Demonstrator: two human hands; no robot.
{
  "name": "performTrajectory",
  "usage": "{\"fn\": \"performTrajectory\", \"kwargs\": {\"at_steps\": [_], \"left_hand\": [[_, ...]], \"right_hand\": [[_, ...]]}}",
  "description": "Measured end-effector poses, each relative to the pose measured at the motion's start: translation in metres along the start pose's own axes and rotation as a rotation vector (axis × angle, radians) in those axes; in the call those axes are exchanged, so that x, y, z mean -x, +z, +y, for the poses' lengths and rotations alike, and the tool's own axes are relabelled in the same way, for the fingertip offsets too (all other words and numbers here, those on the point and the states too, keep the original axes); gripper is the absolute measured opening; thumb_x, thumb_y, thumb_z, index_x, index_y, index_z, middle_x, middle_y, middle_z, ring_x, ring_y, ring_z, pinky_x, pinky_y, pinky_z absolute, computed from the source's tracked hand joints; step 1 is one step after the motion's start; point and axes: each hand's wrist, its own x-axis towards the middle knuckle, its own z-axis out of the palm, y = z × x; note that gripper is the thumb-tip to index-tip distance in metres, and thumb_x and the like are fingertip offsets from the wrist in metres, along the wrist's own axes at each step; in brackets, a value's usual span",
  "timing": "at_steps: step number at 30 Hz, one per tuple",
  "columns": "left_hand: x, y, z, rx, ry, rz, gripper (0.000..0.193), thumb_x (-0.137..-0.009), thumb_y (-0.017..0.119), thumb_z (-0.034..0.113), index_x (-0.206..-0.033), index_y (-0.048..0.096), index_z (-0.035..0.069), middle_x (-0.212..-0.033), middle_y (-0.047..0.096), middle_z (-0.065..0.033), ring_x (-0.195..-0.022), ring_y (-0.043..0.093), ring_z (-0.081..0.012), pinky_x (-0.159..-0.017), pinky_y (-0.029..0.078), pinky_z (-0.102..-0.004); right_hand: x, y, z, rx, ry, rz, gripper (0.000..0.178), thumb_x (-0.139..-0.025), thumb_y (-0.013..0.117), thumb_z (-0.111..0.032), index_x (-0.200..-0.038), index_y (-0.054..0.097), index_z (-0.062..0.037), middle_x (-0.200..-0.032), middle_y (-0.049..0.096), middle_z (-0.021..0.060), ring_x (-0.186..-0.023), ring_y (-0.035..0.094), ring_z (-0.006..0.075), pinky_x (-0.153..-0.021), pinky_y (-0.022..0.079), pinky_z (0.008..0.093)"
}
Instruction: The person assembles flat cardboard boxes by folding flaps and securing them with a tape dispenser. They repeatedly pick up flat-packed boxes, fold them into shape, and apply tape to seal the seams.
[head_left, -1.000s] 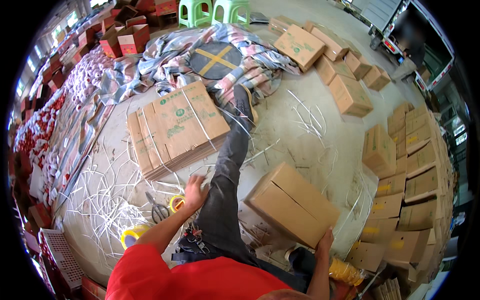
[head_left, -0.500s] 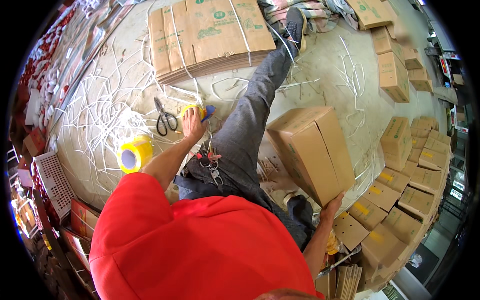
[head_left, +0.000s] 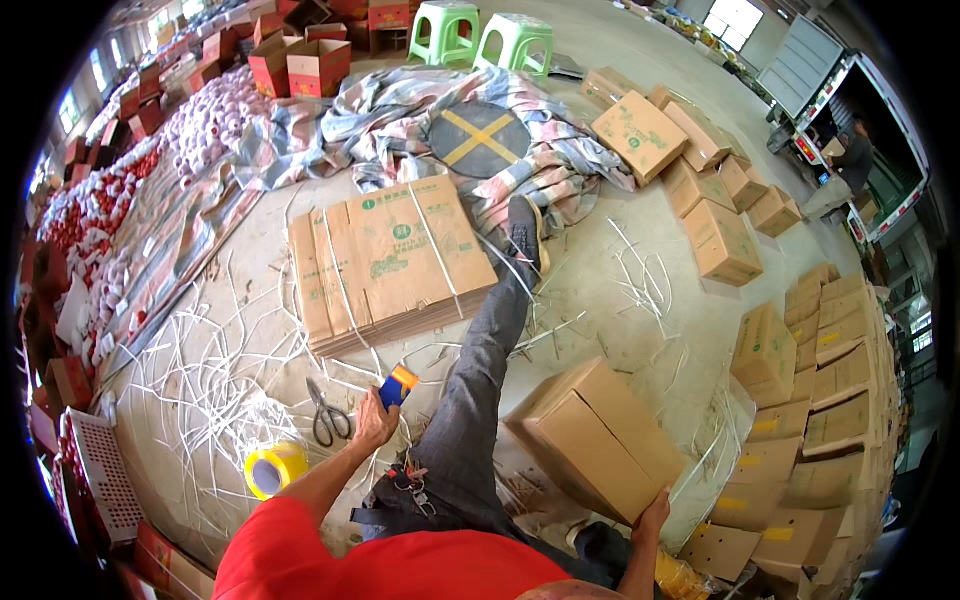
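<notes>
At lower centre of the frame, the left hand [head_left: 374,422] is closed around a blue and orange tape dispenser [head_left: 397,386], which it holds just above the floor beside the outstretched leg [head_left: 478,400]. The right hand [head_left: 652,513], at lower right, has its fingers spread against the near bottom corner of a closed cardboard box [head_left: 598,437], which stands tilted on one edge (only that corner is supported).

Scissors [head_left: 326,412] lie on the floor just left of the dispenser, and a yellow tape roll [head_left: 275,470] lies further toward the lower left. A strapped bundle of flat cartons [head_left: 388,262] lies above them, with loose white straps [head_left: 215,380] scattered around it.

Risks, as judged from this position:
- The box may roll off its edge, because one open hand steadies it at a single corner.
- The loose straps may snag the dispenser or the leg during any shift.
- The scissors lie near the left hand and could be struck.

Compared with half a second ago, the view has tilted up, the left hand has lifted the dispenser clear of the floor, and the box remains propped by the right hand.
</notes>
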Motion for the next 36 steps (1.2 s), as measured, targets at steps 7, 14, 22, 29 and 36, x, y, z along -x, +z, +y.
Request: {"fn": "performTrajectory", "kwargs": {"at_steps": [7, 14, 22, 29, 36], "left_hand": [[-0.033, 0.019, 0.254, 0.157, 0.59, 0.035, 0.056, -0.084, 0.087, 0.031, -0.116, 0.051, 0.002, -0.086, 0.068, -0.0219, -0.079, 0.07, -0.0423, -0.069, 0.055, -0.0454], [0.033, 0.125, 0.483, 0.26, 1.088, -0.61, 0.058, -0.08, 0.09, 0.024, -0.121, 0.055, 0.002, -0.096, 0.069, -0.0195, -0.085, 0.072, -0.0355, -0.075, 0.057, -0.0407], [0.075, 0.258, 0.562, 0.069, 1.346, -0.89, 0.057, -0.079, 0.089, 0.025, -0.119, 0.054, 0.004, -0.097, 0.068, -0.0226, -0.089, 0.068, -0.0443, -0.076, 0.055, -0.0452], [0.095, 0.281, 0.593, -0.061, 1.339, -0.958, 0.056, -0.083, 0.088, 0.03, -0.12, 0.055, 0.005, -0.099, 0.069, -0.022, -0.091, 0.07, -0.0446, -0.078, 0.056, -0.0447], [0.094, 0.279, 0.595, -0.116, 1.394, -0.944, 0.058, -0.081, 0.088, 0.032, -0.119, 0.055, 0.004, -0.099, 0.068, -0.0229, -0.09, 0.067, -0.0459, -0.076, 0.055, -0.0467]], "right_hand": [[-0.123, -0.008, 0.111, 0.148, -0.196, 0.108, 0.057, -0.112, 0.041, -0.042, -0.141, 0.055, 0.0056, -0.136, 0.063, 0.0241, -0.121, 0.059, 0.0336, -0.106, 0.046, 0.0444], [-0.146, -0.01, 0.022, 0.131, -0.147, 0.186, 0.05, -0.108, 0.053, -0.041, -0.119, 0.068, 0.0049, -0.105, 0.073, 0.0206, -0.096, 0.065, 0.0235, -0.09, 0.051, 0.0381], [-0.154, -0.042, 0.008, 0.062, -0.235, 0.278, 0.044, -0.104, 0.055, -0.038, -0.12, 0.069, 0.0001, -0.106, 0.073, 0.0261, -0.101, 0.072, 0.0407, -0.088, 0.054, 0.0458], [-0.171, -0.073, 0.026, 0.382, -0.441, 0.61, 0.044, -0.104, 0.055, -0.039, -0.113, 0.07, 0.0008, -0.103, 0.074, 0.0246, -0.101, 0.07, 0.0433, -0.088, 0.052, 0.0447], [-0.147, -0.091, -0.027, -0.117, -0.251, 0.044, 0.067, -0.109, 0.036, -0.058, -0.085, 0.063, -0.0015, -0.079, 0.063, 0.0114, -0.081, 0.058, 0.0245, -0.082, 0.045, 0.0379]]}}
